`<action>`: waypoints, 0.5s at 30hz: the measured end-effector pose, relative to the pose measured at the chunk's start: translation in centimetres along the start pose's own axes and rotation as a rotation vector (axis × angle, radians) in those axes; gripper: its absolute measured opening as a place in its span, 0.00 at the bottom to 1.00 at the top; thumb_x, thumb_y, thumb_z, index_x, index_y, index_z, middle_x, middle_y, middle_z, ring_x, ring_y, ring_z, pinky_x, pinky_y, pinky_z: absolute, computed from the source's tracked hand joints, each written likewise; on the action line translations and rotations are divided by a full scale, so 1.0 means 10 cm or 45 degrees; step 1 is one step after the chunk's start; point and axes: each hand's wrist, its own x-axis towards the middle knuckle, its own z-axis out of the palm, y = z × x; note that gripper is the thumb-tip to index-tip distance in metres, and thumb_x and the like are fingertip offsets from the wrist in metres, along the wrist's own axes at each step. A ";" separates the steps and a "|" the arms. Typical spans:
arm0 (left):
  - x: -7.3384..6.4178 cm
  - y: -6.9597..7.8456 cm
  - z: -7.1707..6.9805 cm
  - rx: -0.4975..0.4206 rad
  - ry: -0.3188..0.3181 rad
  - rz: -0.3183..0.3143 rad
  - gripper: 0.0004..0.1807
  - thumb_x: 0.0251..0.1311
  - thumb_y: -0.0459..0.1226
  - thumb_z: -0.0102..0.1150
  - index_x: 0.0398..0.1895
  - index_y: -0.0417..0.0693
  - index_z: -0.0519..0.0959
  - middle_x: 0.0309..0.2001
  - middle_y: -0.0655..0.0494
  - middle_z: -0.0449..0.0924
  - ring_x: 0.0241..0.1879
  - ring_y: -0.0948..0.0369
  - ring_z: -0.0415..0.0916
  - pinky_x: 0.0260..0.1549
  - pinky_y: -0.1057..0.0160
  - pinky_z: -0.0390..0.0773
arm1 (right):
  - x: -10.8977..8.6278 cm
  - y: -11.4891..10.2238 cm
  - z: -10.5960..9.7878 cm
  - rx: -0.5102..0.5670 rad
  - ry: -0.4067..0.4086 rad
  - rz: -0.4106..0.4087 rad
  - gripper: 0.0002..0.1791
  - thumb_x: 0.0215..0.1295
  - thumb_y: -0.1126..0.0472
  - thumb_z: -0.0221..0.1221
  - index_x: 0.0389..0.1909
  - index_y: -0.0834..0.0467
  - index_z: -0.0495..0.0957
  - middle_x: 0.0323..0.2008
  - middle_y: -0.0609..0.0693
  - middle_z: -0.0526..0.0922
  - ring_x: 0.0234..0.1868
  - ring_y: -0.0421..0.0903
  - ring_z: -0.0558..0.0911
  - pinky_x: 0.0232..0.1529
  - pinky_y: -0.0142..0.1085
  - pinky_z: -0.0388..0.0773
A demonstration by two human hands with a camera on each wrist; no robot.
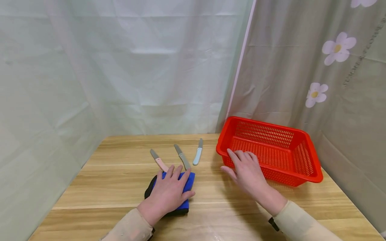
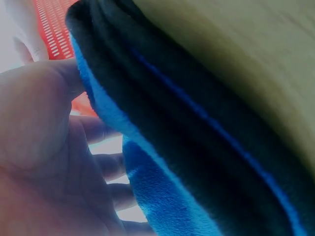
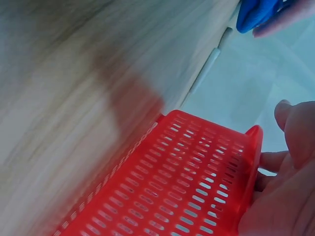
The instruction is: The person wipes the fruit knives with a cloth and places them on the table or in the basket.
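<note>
My left hand [image 1: 169,191] lies with spread fingers on a folded blue cloth [image 1: 190,182] with black edging, on the wooden table. In the left wrist view, the fingertips touch the blue side of the folded cloth [image 2: 157,182], and its dark layered edge faces the camera. At the near left side of a red plastic basket [image 1: 313,160] is my right hand [image 1: 248,172], fingers extended over the rim. The right wrist view shows the fingers beside the slotted basket wall [image 3: 172,182], partly hidden by the rim; whether they touch it, I cannot tell.
Beyond the cloth lie three small knives: one with a pink handle [image 1: 162,164], one with a grey-green handle [image 1: 184,161] and one with a light blue handle [image 1: 197,156]. Curtains [image 1: 169,67] hang behind the wooden table [image 1: 99,187] and along its sides.
</note>
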 end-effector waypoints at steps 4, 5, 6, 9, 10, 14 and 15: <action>0.01 -0.01 0.03 0.005 -0.005 0.002 0.43 0.74 0.63 0.66 0.83 0.52 0.72 0.78 0.38 0.70 0.77 0.32 0.66 0.68 0.21 0.65 | -0.01 0.04 0.01 0.027 0.008 0.004 0.38 0.74 0.44 0.72 0.75 0.63 0.77 0.59 0.61 0.84 0.58 0.62 0.82 0.67 0.63 0.73; 0.01 -0.01 0.04 0.005 -0.006 0.003 0.43 0.73 0.63 0.66 0.83 0.52 0.72 0.78 0.38 0.70 0.76 0.32 0.66 0.68 0.21 0.65 | 0.00 0.05 0.01 0.033 0.010 0.004 0.37 0.74 0.44 0.72 0.74 0.62 0.78 0.59 0.60 0.84 0.58 0.62 0.82 0.67 0.62 0.74; 0.01 -0.01 0.04 0.006 -0.008 0.003 0.43 0.73 0.64 0.66 0.83 0.52 0.72 0.78 0.38 0.70 0.76 0.32 0.66 0.68 0.21 0.65 | -0.01 0.06 0.01 0.038 0.015 0.003 0.36 0.74 0.45 0.73 0.73 0.62 0.79 0.59 0.60 0.84 0.58 0.62 0.82 0.65 0.62 0.75; 0.02 -0.02 0.05 0.006 -0.014 0.009 0.43 0.73 0.64 0.66 0.83 0.52 0.73 0.78 0.38 0.69 0.76 0.32 0.66 0.68 0.21 0.65 | 0.00 0.10 0.01 0.058 0.032 0.001 0.32 0.73 0.47 0.74 0.70 0.61 0.82 0.57 0.59 0.85 0.57 0.61 0.83 0.62 0.60 0.77; 0.02 -0.02 0.05 0.005 -0.015 0.012 0.43 0.73 0.64 0.66 0.83 0.52 0.73 0.78 0.38 0.69 0.76 0.32 0.66 0.68 0.21 0.65 | 0.00 0.11 0.01 0.061 0.037 0.000 0.31 0.73 0.47 0.74 0.69 0.60 0.83 0.56 0.58 0.86 0.56 0.61 0.84 0.60 0.58 0.78; 0.03 -0.03 0.07 0.001 -0.020 0.025 0.43 0.72 0.64 0.67 0.82 0.52 0.73 0.78 0.38 0.69 0.76 0.33 0.67 0.68 0.22 0.66 | 0.01 0.16 0.01 0.088 0.065 -0.008 0.27 0.71 0.49 0.75 0.65 0.59 0.85 0.53 0.56 0.87 0.53 0.58 0.85 0.55 0.55 0.78; 0.03 -0.04 0.07 -0.002 -0.024 0.026 0.43 0.72 0.63 0.67 0.83 0.52 0.73 0.78 0.38 0.69 0.76 0.33 0.67 0.67 0.22 0.66 | 0.01 0.17 0.01 0.095 0.072 -0.009 0.26 0.71 0.49 0.75 0.63 0.59 0.86 0.52 0.55 0.87 0.52 0.58 0.85 0.54 0.54 0.78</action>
